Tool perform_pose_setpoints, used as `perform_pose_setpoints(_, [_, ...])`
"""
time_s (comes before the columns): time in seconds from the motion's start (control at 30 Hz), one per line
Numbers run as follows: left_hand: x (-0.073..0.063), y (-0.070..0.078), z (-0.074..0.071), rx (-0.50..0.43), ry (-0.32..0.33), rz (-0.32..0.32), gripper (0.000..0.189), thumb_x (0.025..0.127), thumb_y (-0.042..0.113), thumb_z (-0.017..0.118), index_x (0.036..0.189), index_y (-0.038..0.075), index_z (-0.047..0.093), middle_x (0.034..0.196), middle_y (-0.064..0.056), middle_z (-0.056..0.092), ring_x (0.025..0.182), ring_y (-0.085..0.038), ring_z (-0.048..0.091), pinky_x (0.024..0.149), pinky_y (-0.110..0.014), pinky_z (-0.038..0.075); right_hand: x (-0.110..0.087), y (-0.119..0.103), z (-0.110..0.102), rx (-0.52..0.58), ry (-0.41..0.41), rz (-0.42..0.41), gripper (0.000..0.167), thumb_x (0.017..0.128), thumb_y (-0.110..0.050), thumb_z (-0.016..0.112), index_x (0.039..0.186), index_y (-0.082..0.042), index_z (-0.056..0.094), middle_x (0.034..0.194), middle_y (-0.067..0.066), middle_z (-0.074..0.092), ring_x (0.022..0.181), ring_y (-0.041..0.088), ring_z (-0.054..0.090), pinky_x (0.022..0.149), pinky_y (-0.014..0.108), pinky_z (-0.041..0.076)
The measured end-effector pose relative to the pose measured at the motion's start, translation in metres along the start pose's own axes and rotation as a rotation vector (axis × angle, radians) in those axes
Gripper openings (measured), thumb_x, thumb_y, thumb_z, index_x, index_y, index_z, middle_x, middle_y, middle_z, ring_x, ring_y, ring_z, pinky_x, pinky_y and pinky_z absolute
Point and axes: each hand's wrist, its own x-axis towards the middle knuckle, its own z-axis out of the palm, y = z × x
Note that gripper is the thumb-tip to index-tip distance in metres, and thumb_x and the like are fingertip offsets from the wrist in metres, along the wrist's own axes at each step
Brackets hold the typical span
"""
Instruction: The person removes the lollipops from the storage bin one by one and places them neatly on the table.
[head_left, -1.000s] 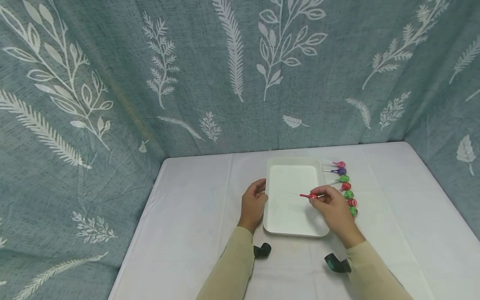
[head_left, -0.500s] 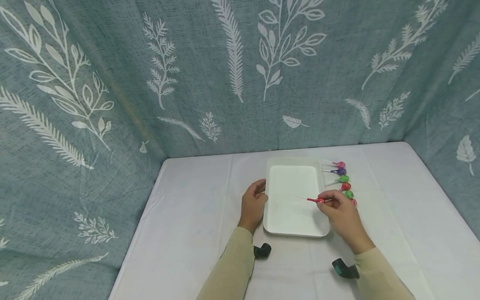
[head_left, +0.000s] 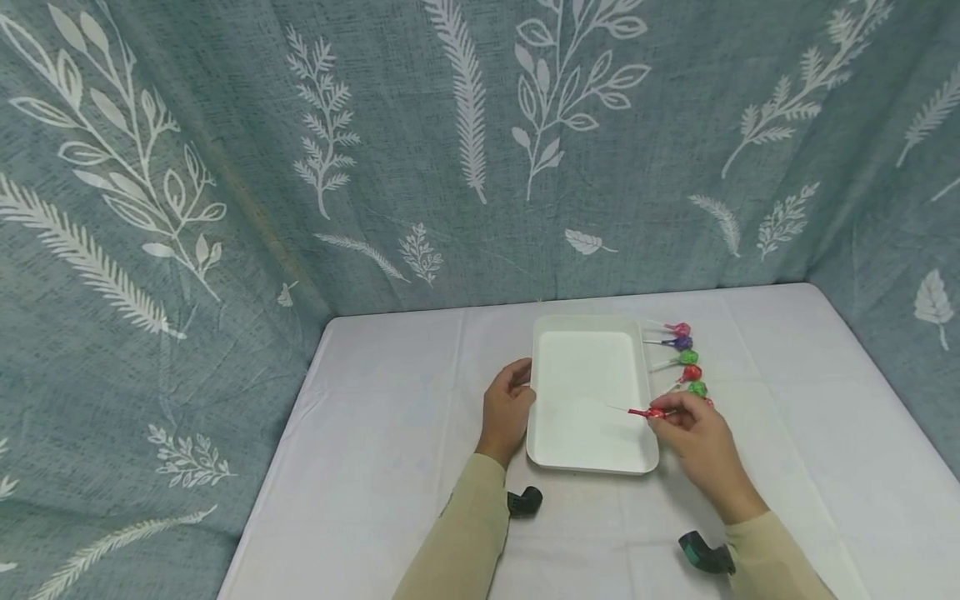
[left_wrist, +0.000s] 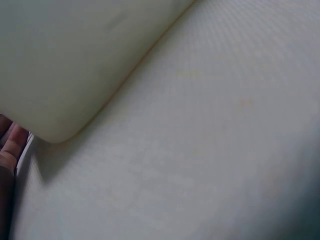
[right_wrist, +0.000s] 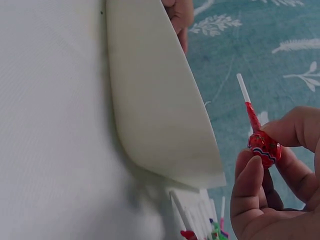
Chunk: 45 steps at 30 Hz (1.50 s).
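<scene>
My right hand (head_left: 697,437) pinches a red-wrapped lollipop (right_wrist: 265,149) by its round head between thumb and fingers. Its white stick points left over the right rim of a shallow white tray (head_left: 588,400). My left hand (head_left: 510,408) holds the tray at its left side, with the thumb at the rim and bent fingers against the outer wall. In the left wrist view, fingers (left_wrist: 15,142) show beside the tray's corner. Along the tray's right side lies a row of wrapped lollipops, among them a purple one (head_left: 681,342) and a green one (head_left: 688,357); my right hand hides part of the row.
A white cloth (head_left: 390,433) covers the table. A teal curtain with white leaf prints (head_left: 480,150) hangs behind it and at both sides. Dark wrist cameras stick out from both sleeves, the right one (head_left: 705,552) near the table's front.
My right hand has moved right and toward me with the red lollipop, from over the tray to its right rim. The left hand and tray have stayed in place.
</scene>
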Motion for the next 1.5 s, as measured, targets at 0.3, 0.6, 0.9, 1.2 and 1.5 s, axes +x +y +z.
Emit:
perform_pose_setpoints(0.3, [0.000, 0.000, 0.000, 0.003, 0.001, -0.011, 0.054, 0.093, 0.005, 0.056, 0.145, 0.011, 0.067, 0.130, -0.003, 0.073, 0.111, -0.019, 0.072, 0.099, -0.045, 0.059, -0.009, 0.009, -0.008, -0.011, 0.042, -0.026, 0.024, 0.097, 0.004, 0.075, 0.120, 0.004, 0.070, 0.108, 0.015, 0.068, 0.088, 0.017, 0.060, 0.065, 0.021, 0.051])
perform_pose_setpoints(0.6, [0.000, 0.000, -0.001, 0.020, -0.004, -0.010, 0.054, 0.094, 0.006, 0.056, 0.146, 0.010, 0.067, 0.132, -0.004, 0.072, 0.114, -0.020, 0.071, 0.101, -0.045, 0.058, -0.021, 0.015, -0.017, -0.029, 0.057, -0.001, 0.023, 0.095, 0.005, 0.074, 0.118, 0.006, 0.069, 0.104, 0.014, 0.069, 0.084, 0.013, 0.060, 0.061, 0.022, 0.051])
perform_pose_setpoints(0.9, [-0.001, 0.002, -0.001, 0.028, -0.001, -0.005, 0.053, 0.094, 0.005, 0.057, 0.146, 0.010, 0.066, 0.132, -0.005, 0.072, 0.116, -0.021, 0.071, 0.100, -0.044, 0.059, -0.027, 0.020, -0.035, -0.106, 0.111, 0.009, 0.028, 0.097, 0.001, 0.075, 0.123, 0.007, 0.068, 0.102, 0.014, 0.070, 0.084, 0.012, 0.060, 0.060, 0.022, 0.053])
perform_pose_setpoints(1.2, [-0.001, 0.003, 0.000, 0.040, 0.003, -0.008, 0.054, 0.094, 0.005, 0.057, 0.146, 0.010, 0.066, 0.132, -0.005, 0.073, 0.118, -0.021, 0.070, 0.102, -0.044, 0.058, -0.033, 0.030, -0.051, -0.161, 0.088, 0.134, 0.034, 0.100, -0.007, 0.074, 0.130, 0.005, 0.065, 0.098, 0.011, 0.071, 0.080, 0.017, 0.061, 0.057, 0.027, 0.050])
perform_pose_setpoints(1.5, [-0.001, 0.003, 0.000, 0.038, 0.002, -0.014, 0.053, 0.094, 0.006, 0.057, 0.146, 0.010, 0.067, 0.131, -0.004, 0.073, 0.117, -0.021, 0.070, 0.102, -0.045, 0.058, -0.037, 0.041, -0.045, -0.146, -0.013, 0.131, 0.038, 0.099, -0.003, 0.075, 0.133, 0.008, 0.061, 0.101, 0.013, 0.071, 0.081, 0.016, 0.064, 0.060, 0.026, 0.054])
